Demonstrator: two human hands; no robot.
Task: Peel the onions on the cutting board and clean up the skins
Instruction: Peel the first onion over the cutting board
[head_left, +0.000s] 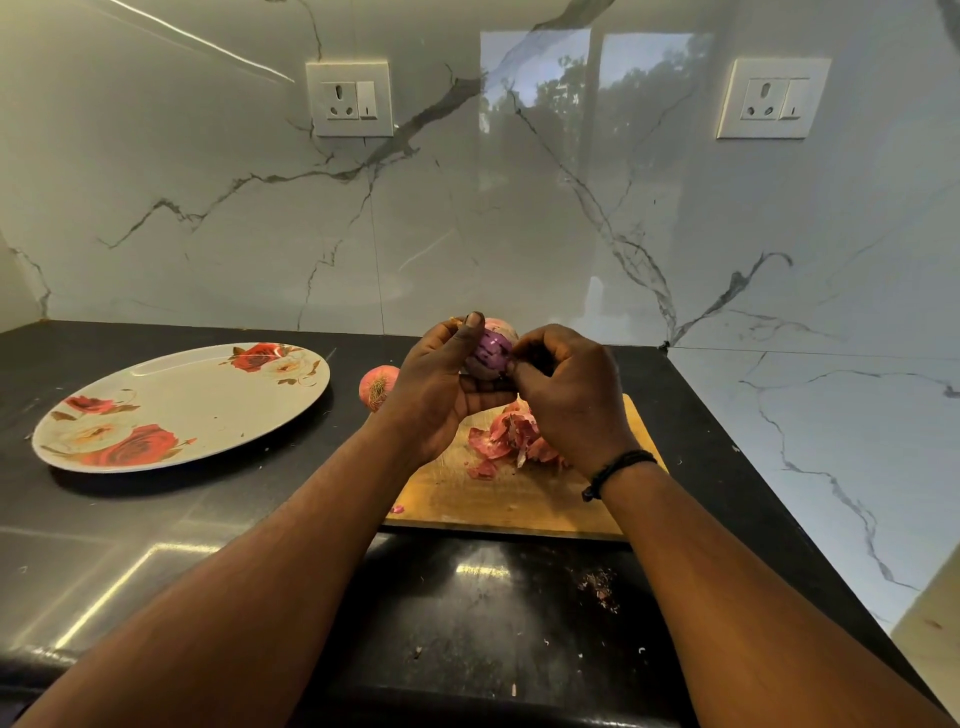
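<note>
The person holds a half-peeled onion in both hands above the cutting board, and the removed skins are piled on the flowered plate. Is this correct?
Not quite. In the head view the skins lie on the cutting board, not on the flowered plate. Both hands do hold the half-peeled onion.

A glossy white marble wall (467, 208) with grey veins rises beyond the hands, bearing 2 sockets: one (349, 98) up-left, another (772, 97) up-right. A black countertop (156, 545) lies beneath them.

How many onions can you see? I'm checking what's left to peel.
2. One onion, partly peeled, is held up between the left hand and right hand; the unpeeled onion sits behind the left hand. Hands may hide others.
</note>
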